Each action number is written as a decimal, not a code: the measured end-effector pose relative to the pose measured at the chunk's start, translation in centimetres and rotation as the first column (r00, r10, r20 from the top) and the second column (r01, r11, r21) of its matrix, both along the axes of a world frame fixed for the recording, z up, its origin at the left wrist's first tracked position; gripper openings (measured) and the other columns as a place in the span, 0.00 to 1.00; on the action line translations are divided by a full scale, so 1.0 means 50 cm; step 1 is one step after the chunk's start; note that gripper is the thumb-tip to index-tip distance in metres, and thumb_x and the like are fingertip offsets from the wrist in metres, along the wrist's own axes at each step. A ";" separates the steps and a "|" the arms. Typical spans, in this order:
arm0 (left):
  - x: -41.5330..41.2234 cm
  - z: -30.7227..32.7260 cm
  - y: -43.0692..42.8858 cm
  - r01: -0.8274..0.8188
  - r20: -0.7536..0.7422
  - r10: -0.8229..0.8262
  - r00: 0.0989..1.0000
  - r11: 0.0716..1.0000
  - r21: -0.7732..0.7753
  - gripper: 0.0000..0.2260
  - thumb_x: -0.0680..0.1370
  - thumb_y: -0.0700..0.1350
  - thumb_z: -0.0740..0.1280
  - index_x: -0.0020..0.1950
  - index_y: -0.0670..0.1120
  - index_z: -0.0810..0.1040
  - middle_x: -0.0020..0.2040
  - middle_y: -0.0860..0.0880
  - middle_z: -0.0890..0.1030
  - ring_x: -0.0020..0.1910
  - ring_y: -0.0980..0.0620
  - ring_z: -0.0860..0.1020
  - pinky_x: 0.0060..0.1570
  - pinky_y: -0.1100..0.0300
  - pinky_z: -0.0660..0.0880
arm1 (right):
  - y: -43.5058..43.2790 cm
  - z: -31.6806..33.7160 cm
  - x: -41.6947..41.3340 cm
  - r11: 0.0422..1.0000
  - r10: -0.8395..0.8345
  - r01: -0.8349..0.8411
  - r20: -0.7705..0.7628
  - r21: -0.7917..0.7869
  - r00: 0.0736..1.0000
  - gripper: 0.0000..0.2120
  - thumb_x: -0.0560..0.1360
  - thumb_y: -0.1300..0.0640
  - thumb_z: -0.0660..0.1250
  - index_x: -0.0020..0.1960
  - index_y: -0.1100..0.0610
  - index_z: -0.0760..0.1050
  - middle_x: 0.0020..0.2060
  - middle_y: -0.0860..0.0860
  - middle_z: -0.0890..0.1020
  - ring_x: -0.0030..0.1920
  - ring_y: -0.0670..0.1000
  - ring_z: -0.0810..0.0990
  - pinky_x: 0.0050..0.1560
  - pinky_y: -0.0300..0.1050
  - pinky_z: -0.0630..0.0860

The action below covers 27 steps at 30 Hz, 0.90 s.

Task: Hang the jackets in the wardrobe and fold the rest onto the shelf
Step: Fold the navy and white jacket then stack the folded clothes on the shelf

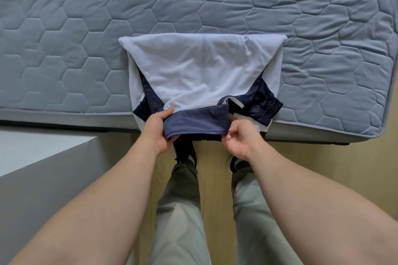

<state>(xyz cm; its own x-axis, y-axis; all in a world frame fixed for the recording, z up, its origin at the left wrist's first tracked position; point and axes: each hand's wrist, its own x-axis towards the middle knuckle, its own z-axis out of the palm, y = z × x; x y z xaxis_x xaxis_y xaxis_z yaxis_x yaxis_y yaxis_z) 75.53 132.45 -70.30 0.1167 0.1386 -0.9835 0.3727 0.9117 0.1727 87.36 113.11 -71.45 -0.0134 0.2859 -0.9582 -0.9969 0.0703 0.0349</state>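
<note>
A white and navy garment [200,71] lies partly folded at the near edge of the bed, its sleeves tucked in with ribbed navy cuffs showing at both lower corners. Its navy hem band [196,121] hangs over the mattress edge. My left hand [156,130] grips the left end of that band, thumb on top. At the band's right end my right hand [239,137] pinches it between thumb and fingers. A dark part of the garment dangles below the band, between my hands.
The grey quilted mattress [86,28] fills the upper view, with its corner at the far right. A grey-white piece of furniture [43,157] stands at the left beside my legs. Wooden floor [301,157] lies under my feet.
</note>
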 end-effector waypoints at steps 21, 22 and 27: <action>0.002 0.020 -0.003 -0.092 0.054 0.095 0.994 0.994 -0.053 0.17 0.80 0.46 0.68 0.67 0.41 0.78 0.63 0.40 0.82 0.61 0.39 0.81 0.59 0.44 0.79 | 0.005 0.042 -0.047 0.998 0.018 -0.017 -0.012 0.063 1.000 0.07 0.79 0.65 0.65 0.56 0.63 0.78 0.50 0.62 0.86 0.51 0.62 0.86 0.48 0.55 0.84; 0.000 0.018 -0.005 -0.094 0.041 0.096 0.995 0.994 -0.047 0.16 0.80 0.46 0.68 0.66 0.42 0.79 0.61 0.40 0.83 0.59 0.39 0.82 0.56 0.45 0.80 | -0.004 0.035 -0.048 0.990 0.133 -0.132 -0.011 0.050 0.991 0.10 0.78 0.67 0.64 0.59 0.63 0.77 0.53 0.61 0.85 0.51 0.61 0.86 0.48 0.54 0.84; -0.013 -0.004 -0.016 0.061 -0.062 -0.062 0.996 0.998 -0.011 0.05 0.75 0.42 0.73 0.50 0.43 0.84 0.48 0.44 0.86 0.42 0.44 0.85 0.42 0.53 0.83 | -0.014 -0.001 -0.025 0.304 0.946 -0.774 0.083 -0.555 0.313 0.13 0.76 0.66 0.61 0.58 0.57 0.74 0.50 0.54 0.77 0.48 0.57 0.78 0.37 0.41 0.75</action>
<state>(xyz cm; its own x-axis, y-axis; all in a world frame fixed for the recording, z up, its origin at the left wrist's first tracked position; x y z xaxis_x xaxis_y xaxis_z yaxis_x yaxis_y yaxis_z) 74.89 131.65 -70.52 0.0634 0.1241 -0.9902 0.4381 0.8880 0.1394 86.09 112.43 -71.50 0.3015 -0.0305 -0.9530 -0.3852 -0.9182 -0.0925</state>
